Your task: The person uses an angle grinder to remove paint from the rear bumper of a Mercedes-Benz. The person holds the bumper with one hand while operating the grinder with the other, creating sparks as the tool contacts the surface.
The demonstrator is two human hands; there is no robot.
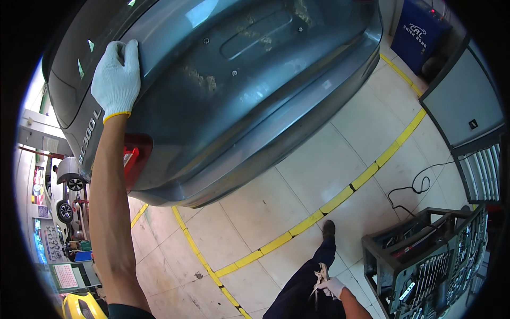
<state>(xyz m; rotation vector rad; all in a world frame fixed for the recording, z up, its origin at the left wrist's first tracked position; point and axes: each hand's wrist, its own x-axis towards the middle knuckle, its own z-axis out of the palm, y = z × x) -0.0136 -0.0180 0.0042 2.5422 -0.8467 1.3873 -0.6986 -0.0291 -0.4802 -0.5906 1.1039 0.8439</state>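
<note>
My left hand (115, 80), in a white knit glove with a yellow cuff, lies on the upper edge of a grey-blue car's trunk lid (175, 101). Its fingers are extended together, with the thumb apart. Below the forearm a red tail light (139, 154) shows in part. Small bolts and rough tan residue patches (199, 80) mark the panel around a recess. Low in the view, beside my dark-trousered leg, my right hand (333, 287), in a whitish glove, is closed on a pale, narrow, forked item (320, 276). Its exact kind is unclear.
A tool cart (419, 255) with wrenches on its side stands at right. A black cable (409, 189) curls over the tiled floor, crossed by yellow lines (308, 223). A blue cabinet (417, 37) stands at far right. Other vehicles (73, 178) and a yellow object (82, 305) are at left.
</note>
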